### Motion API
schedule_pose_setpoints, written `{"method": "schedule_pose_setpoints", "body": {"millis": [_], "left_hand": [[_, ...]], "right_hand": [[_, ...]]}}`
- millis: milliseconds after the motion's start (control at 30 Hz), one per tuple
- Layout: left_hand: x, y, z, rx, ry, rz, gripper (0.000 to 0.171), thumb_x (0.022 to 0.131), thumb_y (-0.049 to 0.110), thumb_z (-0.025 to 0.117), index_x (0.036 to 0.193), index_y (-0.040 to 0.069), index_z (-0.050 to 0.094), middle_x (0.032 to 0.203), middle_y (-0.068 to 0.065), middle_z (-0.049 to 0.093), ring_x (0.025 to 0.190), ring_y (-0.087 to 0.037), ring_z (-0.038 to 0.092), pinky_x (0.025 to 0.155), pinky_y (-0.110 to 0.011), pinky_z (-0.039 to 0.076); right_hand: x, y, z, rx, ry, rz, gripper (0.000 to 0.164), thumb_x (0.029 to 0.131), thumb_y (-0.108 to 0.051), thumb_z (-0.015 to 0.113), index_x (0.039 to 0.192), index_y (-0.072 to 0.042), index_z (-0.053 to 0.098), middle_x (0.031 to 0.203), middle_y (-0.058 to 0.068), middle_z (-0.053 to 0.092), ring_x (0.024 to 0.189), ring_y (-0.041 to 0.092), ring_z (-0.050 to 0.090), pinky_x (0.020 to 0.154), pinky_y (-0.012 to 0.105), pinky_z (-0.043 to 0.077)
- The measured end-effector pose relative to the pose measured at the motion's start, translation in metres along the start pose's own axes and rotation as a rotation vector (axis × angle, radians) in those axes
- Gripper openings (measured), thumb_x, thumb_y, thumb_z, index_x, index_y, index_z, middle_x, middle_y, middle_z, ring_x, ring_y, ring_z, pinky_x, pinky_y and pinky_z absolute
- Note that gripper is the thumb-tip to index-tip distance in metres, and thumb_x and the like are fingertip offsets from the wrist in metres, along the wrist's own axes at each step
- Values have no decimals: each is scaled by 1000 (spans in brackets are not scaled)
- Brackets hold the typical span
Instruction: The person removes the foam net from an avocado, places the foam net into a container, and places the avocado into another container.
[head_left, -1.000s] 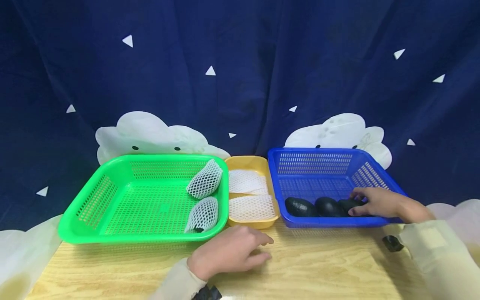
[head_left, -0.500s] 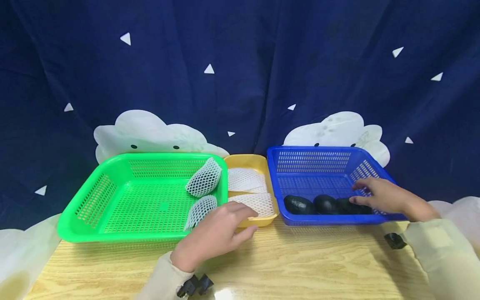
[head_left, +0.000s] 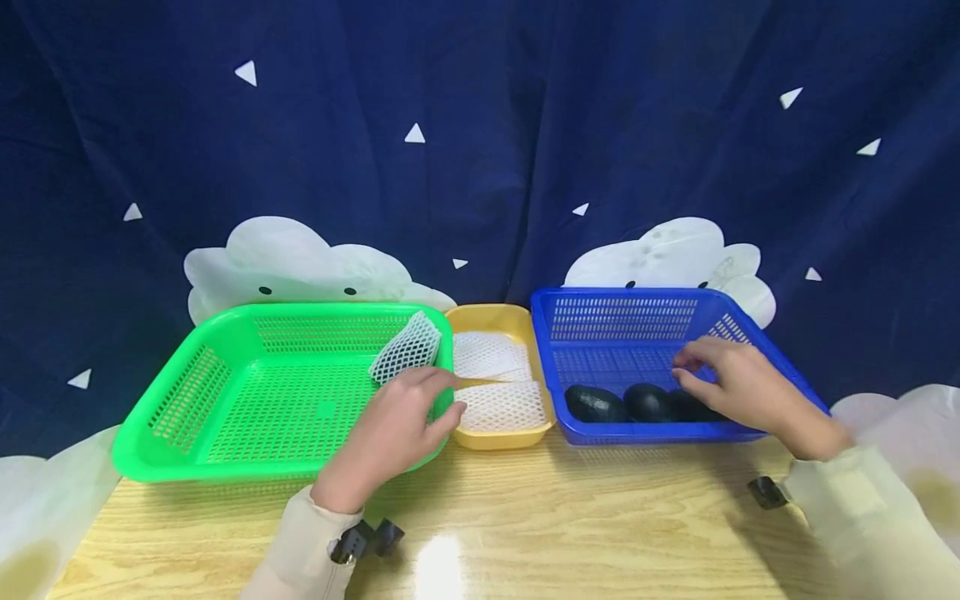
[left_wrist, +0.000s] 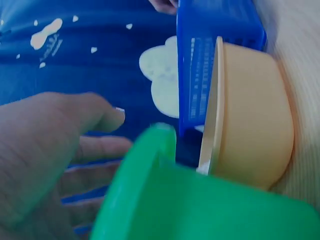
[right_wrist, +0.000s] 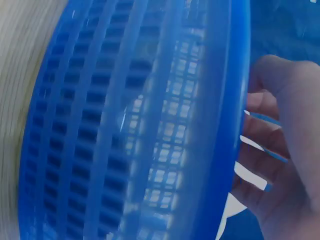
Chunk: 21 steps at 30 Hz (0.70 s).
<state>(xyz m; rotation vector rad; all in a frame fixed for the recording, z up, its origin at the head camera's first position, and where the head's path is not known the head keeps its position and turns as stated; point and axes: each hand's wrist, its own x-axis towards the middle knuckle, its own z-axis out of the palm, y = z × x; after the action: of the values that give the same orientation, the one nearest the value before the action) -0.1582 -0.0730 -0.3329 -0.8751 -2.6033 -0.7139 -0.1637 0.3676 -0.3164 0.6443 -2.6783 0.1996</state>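
— How is the left hand [head_left: 392,427] held?
— Loosely spread, nothing gripped, by the near right corner of the green basket [head_left: 217,474].
— And the right hand [head_left: 738,385]?
— Loosely bent above the blue basket [head_left: 637,432], nothing seen gripped; three dark fruits [head_left: 648,403] are lined along its near side.
— Farther back?
— A netted fruit [head_left: 408,347] is seen in the green basket.

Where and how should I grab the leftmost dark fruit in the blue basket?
I'd grip the dark fruit round its middle, from above. It's oblong and lies on its side, so closing across the narrower width looks easiest. A neighbouring fruit sits close to its right end, and the front wall of the blue basket blocks a low approach.
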Motion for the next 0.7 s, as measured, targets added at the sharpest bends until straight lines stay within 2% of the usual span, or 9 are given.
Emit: {"method": "schedule_pose_setpoints", "body": {"millis": [133,233,367,600,700], "left_hand": [[1,-11,-2,-12,30,-71,30,89,28,66,113,10,69,117,-7,70,115,-28,63,98,-44,53],[1,-17,-2,-23,-1,-129,33,90,29,65,117,9,68,120,-9,68,118,-31,62,100,-47,52],[0,-21,0,-23,-59,-173,36,92,32,62,120,10,66,123,-9,67,119,-31,61,99,-48,52],[-2,-25,2,-4,-94,-216,41,94,33,60,125,8,63,129,-12,62,123,-30,58,100,-48,51],[-3,-28,2,10,-117,-246,44,95,35,58,129,8,60,132,-14,59,125,-31,56,102,-50,49]], "right_hand": [[5,-23,0,24,51,-35,15,77,-11,76,86,-21,69,81,-12,67,74,6,62,64,25,51],[7,-36,1,49,78,-62,16,77,-11,77,86,-22,70,81,-13,67,74,4,62,64,18,49],[4,-50,1,91,96,-79,17,77,-11,78,86,-23,70,82,-15,66,74,1,62,65,9,45],[2,-69,3,161,153,-108,18,76,-10,77,85,-23,70,81,-15,66,72,-3,56,64,11,44],[2,-76,6,205,174,-105,7,82,-16,74,85,-21,71,82,-15,66,73,-1,57,66,12,46]]}}
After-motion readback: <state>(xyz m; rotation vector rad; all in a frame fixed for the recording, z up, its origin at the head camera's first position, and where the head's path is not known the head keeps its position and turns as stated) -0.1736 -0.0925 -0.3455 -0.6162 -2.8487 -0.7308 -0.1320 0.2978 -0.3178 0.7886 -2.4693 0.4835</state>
